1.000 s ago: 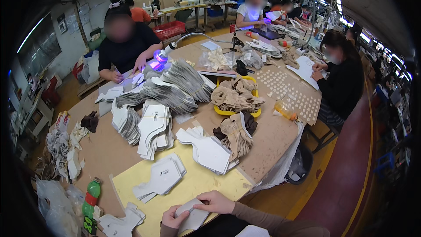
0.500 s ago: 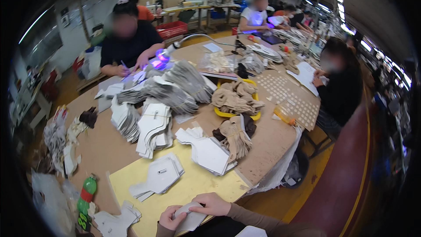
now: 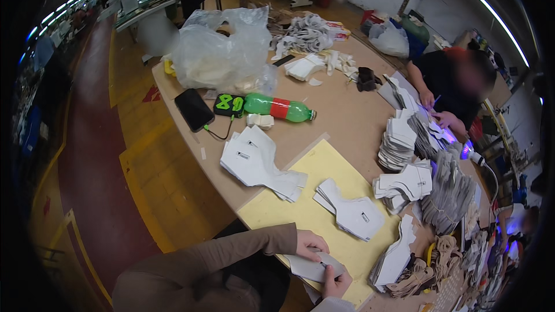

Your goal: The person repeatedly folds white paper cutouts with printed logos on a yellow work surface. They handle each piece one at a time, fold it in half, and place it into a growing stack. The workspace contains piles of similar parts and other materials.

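Observation:
My left hand (image 3: 313, 245), in a brown sleeve, grips the upper edge of a pale grey cut fabric piece (image 3: 304, 267) with a small dark print. My right hand (image 3: 338, 282) holds the piece at its right end, thumb on top near the print. The piece is at the near edge of a yellow sheet (image 3: 272, 214) on the table. On that sheet lies a small stack of white shaped pieces (image 3: 358, 219). Another white stack (image 3: 251, 159) sits partly on the sheet's left edge, and a third white stack (image 3: 395, 254) is to the right.
A black phone (image 3: 194, 110), a power bank (image 3: 229, 106) with a cable and a green bottle (image 3: 280, 108) lie at the far left. Behind them is a plastic bag (image 3: 222, 52). Grey bundles (image 3: 448, 199) and a lamp (image 3: 467, 150) stand right, near another person (image 3: 439, 75) holding a pen.
My view has swung to the left, so the bottle, phone and bag now show in full. Both hands still hold the fabric piece.

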{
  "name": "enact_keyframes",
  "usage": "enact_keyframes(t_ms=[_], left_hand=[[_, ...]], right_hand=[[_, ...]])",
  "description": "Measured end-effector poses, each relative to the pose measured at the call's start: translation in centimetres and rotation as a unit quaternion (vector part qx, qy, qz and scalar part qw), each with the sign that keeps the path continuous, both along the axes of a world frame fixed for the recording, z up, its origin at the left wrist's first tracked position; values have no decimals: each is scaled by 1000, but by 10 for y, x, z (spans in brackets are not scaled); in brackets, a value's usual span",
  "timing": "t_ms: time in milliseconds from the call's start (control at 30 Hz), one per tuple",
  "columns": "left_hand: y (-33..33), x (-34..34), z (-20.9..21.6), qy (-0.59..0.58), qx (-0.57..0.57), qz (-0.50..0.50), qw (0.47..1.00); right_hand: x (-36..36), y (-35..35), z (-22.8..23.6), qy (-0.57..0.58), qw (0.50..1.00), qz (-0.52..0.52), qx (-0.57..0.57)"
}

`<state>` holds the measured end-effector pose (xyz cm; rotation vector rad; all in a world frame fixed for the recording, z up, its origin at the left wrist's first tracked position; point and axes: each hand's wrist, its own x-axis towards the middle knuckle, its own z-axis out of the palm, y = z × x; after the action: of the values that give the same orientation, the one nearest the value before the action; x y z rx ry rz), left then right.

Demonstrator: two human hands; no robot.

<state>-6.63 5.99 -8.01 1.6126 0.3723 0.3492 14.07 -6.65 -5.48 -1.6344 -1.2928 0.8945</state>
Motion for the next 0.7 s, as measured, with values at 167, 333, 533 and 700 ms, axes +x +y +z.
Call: enact_keyframes(t_ms=[167,333,533,700], left_hand=[[1,1,0,-6,2,4,1000],[3,4,-1,-6,-10,1,1000],[2,0,9,25,-68,22,997],[-18,-6,32,-59,-105,198,973]], right_hand=[[3,1,-3,38,999,-1,8],[-3,-1,4,52,998,-39,-12],[1,0,7,75,995,-70,9],[-5,-3,5,107,989,-99,9]])
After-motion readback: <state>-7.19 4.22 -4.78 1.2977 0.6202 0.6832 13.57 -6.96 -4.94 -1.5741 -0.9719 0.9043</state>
